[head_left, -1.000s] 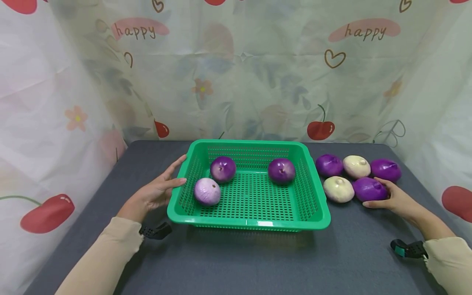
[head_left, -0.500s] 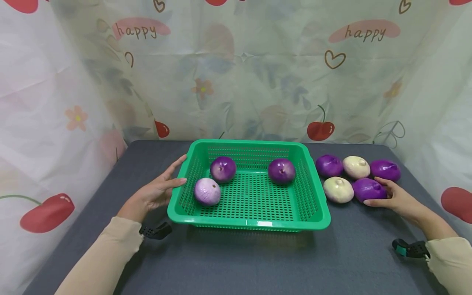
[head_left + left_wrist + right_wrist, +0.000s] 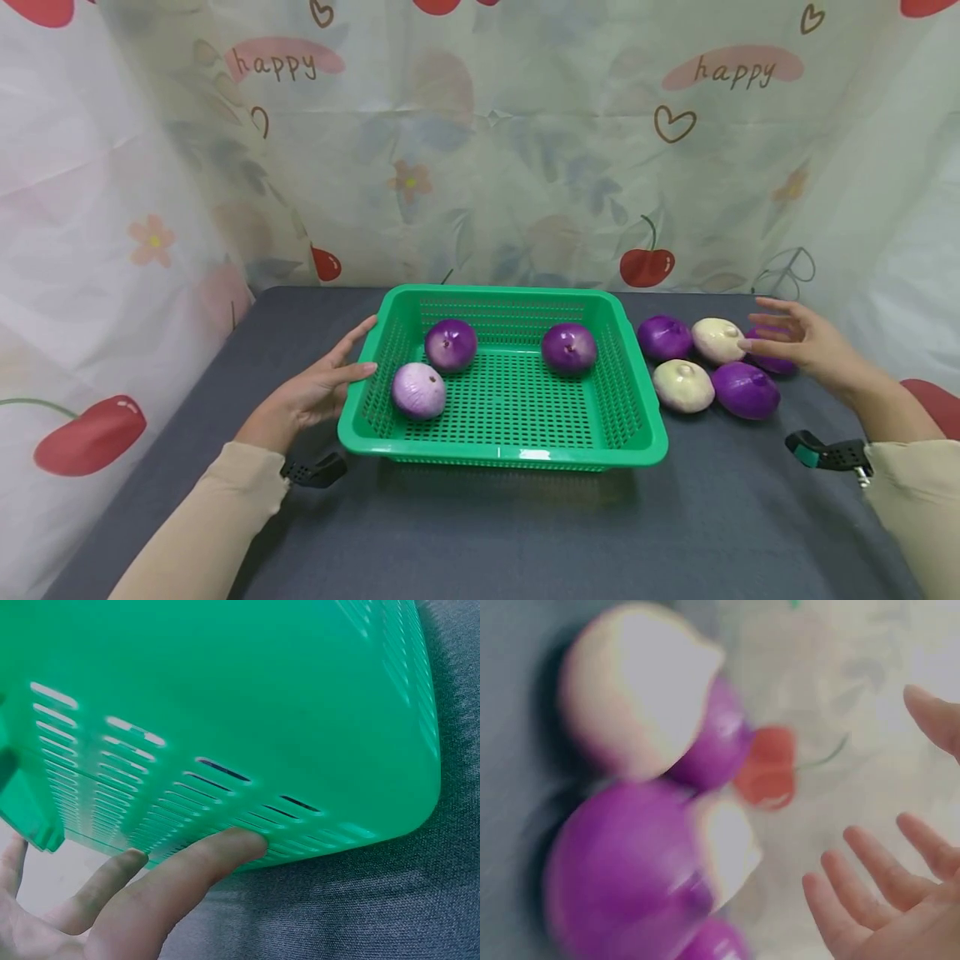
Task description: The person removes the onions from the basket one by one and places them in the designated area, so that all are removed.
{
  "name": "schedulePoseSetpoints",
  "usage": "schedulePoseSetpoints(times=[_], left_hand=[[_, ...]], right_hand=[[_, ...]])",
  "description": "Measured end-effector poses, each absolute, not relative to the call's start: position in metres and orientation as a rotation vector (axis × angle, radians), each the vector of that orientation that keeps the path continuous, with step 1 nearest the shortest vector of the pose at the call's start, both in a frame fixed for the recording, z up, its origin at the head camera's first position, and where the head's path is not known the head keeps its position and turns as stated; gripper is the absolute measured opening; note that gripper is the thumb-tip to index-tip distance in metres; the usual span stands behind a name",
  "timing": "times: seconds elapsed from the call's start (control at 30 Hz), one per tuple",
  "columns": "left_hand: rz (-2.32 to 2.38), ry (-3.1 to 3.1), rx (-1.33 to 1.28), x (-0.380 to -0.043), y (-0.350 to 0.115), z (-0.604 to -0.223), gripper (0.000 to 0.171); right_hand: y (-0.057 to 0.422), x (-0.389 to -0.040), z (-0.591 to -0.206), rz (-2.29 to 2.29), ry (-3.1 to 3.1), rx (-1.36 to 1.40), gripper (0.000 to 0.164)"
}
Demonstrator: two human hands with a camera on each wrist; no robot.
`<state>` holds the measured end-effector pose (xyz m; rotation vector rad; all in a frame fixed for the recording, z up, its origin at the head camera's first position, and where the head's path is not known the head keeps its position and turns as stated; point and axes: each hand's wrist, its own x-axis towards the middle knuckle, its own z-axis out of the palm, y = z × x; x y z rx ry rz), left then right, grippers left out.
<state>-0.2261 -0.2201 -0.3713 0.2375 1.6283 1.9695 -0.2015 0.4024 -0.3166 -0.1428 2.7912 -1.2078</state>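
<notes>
In the head view my left hand (image 3: 309,393) rests on the left side of a green plastic basket (image 3: 501,454), fingers extended. The left wrist view shows its fingers (image 3: 187,881) against the slotted wall. My right hand (image 3: 817,346) hovers over the right group of glossy onion-shaped vegetables, fingers spread and holding nothing. Its fingers partly cover the back right purple vegetable (image 3: 776,364). Nearby lie a front purple one (image 3: 746,390), a back cream one (image 3: 717,340), a front cream one (image 3: 683,385) and a back left purple one (image 3: 664,337).
Inside the basket sit two dark purple round vegetables, one at the left (image 3: 451,345) and one at the right (image 3: 568,348), plus a pale lilac one (image 3: 418,390). A dark grey cloth covers the table (image 3: 510,533). Printed curtains (image 3: 495,192) hang behind and at both sides.
My right hand has left the front purple vegetable, rising and shifting back over the rear right one. That front vegetable remains on the table. The left hand keeps its place at the basket.
</notes>
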Motion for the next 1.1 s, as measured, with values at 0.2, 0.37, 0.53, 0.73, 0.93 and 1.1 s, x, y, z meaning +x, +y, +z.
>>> schedulePoseSetpoints(times=[0.2,0.37,0.53,0.73,0.93,1.1], left_hand=[[1.964,1.619,0.243,-0.227,-0.221,-0.372,0.08],[1.962,1.614,0.24,-0.226,-0.222,-0.372,0.08],[1.964,1.615,0.234,-0.224,-0.222,-0.37,0.079],[1.963,1.622,0.238,-0.223,-0.222,-0.37,0.078],[1.96,1.627,0.241,-0.225,-0.221,-0.37,0.078],[1.959,1.626,0.241,-0.226,-0.221,-0.37,0.079]], right_hand=[[0.362,-0.21,-0.279,-1.333,2.804,-0.202,0.07],[0.324,-0.219,-0.256,-1.488,2.763,-0.291,0.061],[0.285,-0.23,-0.247,-1.615,2.67,-0.374,0.056],[0.243,-0.248,-0.257,-1.621,2.574,-0.463,0.056],[0.214,-0.264,-0.277,-1.582,2.468,-0.482,0.057],[0.201,-0.274,-0.291,-1.495,2.441,-0.488,0.059]])
